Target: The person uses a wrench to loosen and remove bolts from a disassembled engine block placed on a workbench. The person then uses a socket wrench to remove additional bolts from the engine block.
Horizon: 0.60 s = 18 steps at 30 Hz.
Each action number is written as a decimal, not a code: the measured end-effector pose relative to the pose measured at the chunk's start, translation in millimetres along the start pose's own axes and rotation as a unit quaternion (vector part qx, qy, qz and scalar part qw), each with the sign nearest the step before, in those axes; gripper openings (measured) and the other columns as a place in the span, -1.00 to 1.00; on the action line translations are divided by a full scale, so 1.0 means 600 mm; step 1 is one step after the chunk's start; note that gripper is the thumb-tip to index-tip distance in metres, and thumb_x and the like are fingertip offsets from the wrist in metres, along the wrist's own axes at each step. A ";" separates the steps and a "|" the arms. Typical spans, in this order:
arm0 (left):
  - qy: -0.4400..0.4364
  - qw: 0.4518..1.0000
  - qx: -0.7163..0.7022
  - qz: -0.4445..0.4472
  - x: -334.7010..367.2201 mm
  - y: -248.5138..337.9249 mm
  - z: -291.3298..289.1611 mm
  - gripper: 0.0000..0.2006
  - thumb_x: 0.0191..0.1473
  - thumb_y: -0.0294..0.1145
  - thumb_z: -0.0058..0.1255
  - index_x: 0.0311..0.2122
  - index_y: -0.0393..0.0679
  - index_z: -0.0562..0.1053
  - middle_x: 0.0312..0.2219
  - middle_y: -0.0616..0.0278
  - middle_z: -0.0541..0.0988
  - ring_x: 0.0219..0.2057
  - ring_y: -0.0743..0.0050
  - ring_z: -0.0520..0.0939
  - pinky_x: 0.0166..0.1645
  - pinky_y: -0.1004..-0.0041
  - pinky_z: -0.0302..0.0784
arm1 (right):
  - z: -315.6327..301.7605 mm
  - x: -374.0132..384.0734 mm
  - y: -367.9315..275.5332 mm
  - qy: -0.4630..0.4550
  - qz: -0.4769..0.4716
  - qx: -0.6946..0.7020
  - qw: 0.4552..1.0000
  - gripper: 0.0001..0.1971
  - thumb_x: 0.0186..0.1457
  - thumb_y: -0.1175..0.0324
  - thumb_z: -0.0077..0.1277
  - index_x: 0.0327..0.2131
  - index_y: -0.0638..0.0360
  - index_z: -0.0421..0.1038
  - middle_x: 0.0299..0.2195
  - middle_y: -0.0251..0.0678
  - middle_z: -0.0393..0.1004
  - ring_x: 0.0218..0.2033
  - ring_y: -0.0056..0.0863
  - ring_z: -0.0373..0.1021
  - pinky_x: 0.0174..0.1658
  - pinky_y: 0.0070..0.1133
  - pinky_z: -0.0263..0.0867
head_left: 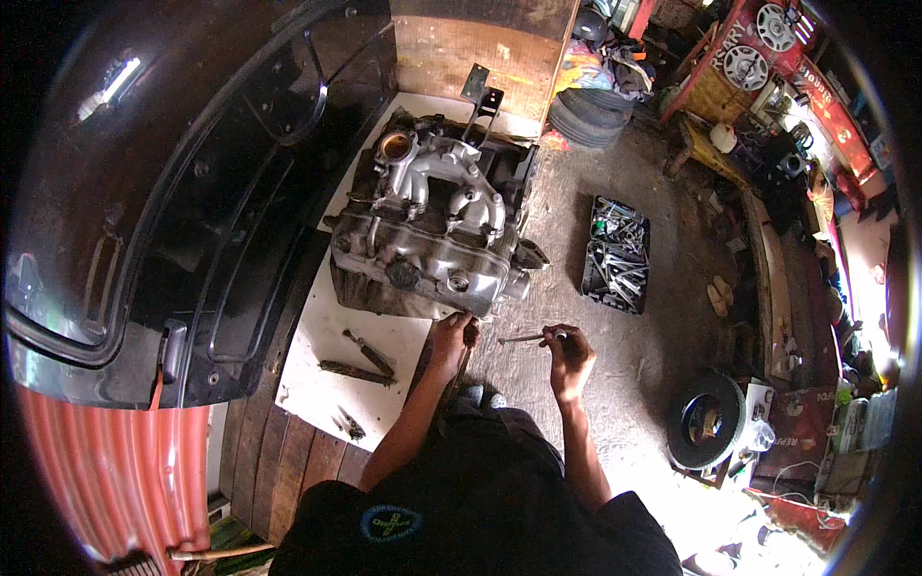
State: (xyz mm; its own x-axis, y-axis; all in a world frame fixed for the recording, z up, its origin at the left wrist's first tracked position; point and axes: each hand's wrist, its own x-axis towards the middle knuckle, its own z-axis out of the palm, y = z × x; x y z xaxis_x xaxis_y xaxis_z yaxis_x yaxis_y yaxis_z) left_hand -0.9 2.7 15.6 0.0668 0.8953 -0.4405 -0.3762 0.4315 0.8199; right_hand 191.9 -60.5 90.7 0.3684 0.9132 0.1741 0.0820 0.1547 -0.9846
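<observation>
An engine [423, 254] with a silvery intake manifold [442, 178] on top rests on a white board [322, 326]. My left hand [455, 343] is at the engine's near lower edge, fingers curled in against it; whatever they grip there is hidden. To the right of it, my right hand [570, 360] is closed around one end of a slim metal wrench [519, 338]. The wrench points left toward the engine, its far end apart from it. On the board by my left forearm lie a few dark, greasy hand tools [357, 372].
A black tray [616, 254] full of wrenches and sockets sits on the floor to the right. Beyond are stacked tyres [591, 117]; another tyre [706, 420] lies nearer, at right. A large black vehicle panel [182, 192] fills the left side. Slippers [719, 292] lie on the floor.
</observation>
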 end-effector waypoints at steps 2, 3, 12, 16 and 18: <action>0.011 0.988 0.123 0.087 -0.011 0.003 0.007 -0.68 0.18 -0.21 -0.16 -0.49 -0.23 0.38 -0.70 0.19 0.43 -0.73 0.41 0.41 -0.62 0.43 0.30 | 0.000 -0.002 0.003 0.002 0.005 0.007 1.000 -0.91 0.04 0.62 0.02 -0.33 0.39 0.41 -0.40 -0.17 0.52 -0.44 -0.52 0.45 -0.32 -0.62 0.37; 0.013 0.980 0.157 0.120 -0.011 -0.002 0.007 -0.69 0.17 -0.21 -0.14 -0.50 -0.22 0.38 -0.71 0.20 0.42 -0.74 0.42 0.41 -0.62 0.44 0.28 | 0.000 -0.002 0.002 0.002 0.005 0.003 1.000 -0.91 0.04 0.62 0.02 -0.33 0.39 0.40 -0.40 -0.17 0.52 -0.44 -0.53 0.45 -0.32 -0.62 0.37; -0.016 0.960 -0.262 -0.102 0.009 -0.019 -0.006 -0.74 0.17 -0.26 -0.13 -0.50 -0.19 0.36 -0.74 0.23 0.39 -0.76 0.43 0.39 -0.65 0.43 0.24 | -0.003 -0.001 0.002 -0.003 -0.001 -0.001 1.000 -0.91 0.05 0.62 0.01 -0.33 0.38 0.40 -0.38 -0.17 0.52 -0.44 -0.53 0.46 -0.31 -0.62 0.38; 0.003 0.999 0.037 -0.010 -0.007 0.002 -0.003 -0.73 0.16 -0.21 -0.09 -0.47 -0.16 0.44 -0.68 0.31 0.45 -0.70 0.59 0.39 -0.58 0.52 0.24 | -0.005 -0.004 0.008 0.006 0.000 0.008 1.000 -0.91 0.04 0.63 0.02 -0.33 0.38 0.40 -0.39 -0.17 0.52 -0.44 -0.53 0.46 -0.32 -0.62 0.38; 0.017 0.990 0.109 0.087 -0.008 -0.003 0.001 -0.72 0.15 -0.25 -0.07 -0.53 -0.19 0.40 -0.73 0.32 0.40 -0.77 0.59 0.34 -0.65 0.51 0.21 | -0.004 -0.005 0.007 0.002 0.000 -0.006 1.000 -0.91 0.04 0.63 0.02 -0.33 0.38 0.40 -0.40 -0.17 0.52 -0.44 -0.53 0.46 -0.33 -0.62 0.39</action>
State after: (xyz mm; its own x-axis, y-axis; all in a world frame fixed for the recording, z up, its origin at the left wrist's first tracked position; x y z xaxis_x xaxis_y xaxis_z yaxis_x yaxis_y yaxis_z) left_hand 0.1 -2.3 16.8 -0.0140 0.9553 -0.2953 -0.1706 0.2887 0.9421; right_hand 193.2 -63.6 86.1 0.3720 0.9117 0.1745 0.0925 0.1506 -0.9843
